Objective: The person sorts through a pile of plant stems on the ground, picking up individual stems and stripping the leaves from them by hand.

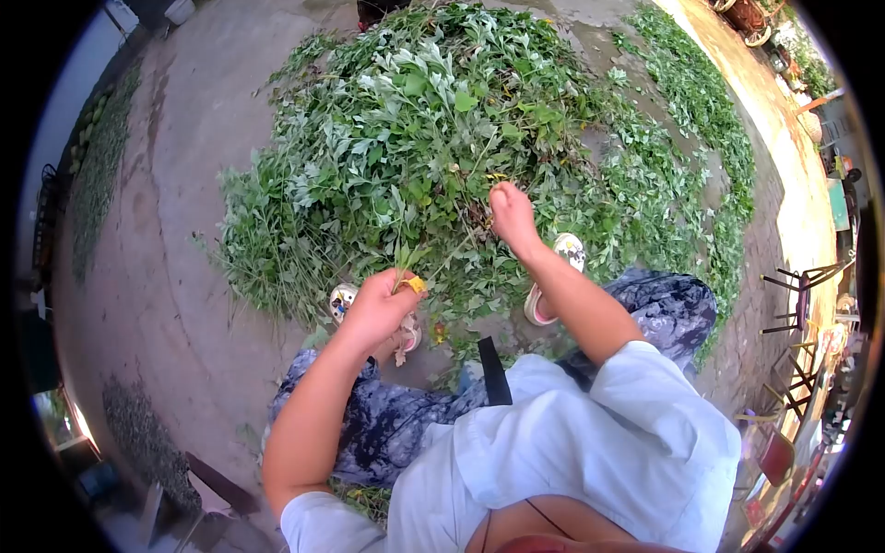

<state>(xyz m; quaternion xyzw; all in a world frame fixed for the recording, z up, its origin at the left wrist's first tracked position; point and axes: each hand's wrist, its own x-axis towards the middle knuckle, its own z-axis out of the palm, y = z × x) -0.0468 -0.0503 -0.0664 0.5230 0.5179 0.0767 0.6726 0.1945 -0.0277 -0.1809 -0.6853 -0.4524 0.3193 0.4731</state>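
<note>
A large heap of cut leafy green plants [396,138] lies on the ground before my feet. My left hand [381,309] is closed round a small green sprig [406,260], and a yellow leaf [416,285] shows beside its thumb. Over the right part of the heap, my right hand [513,217] is pinched closed; small yellow bits [498,176] show at its fingertips, and what it grips is too small to make out. The two hands are apart.
My light clogs [570,251] stand at the heap's near edge. More greens [691,83] are spread at the right and along the far left [100,166]. Chairs [804,297] stand at the far right. Dark material [147,438] lies at the lower left.
</note>
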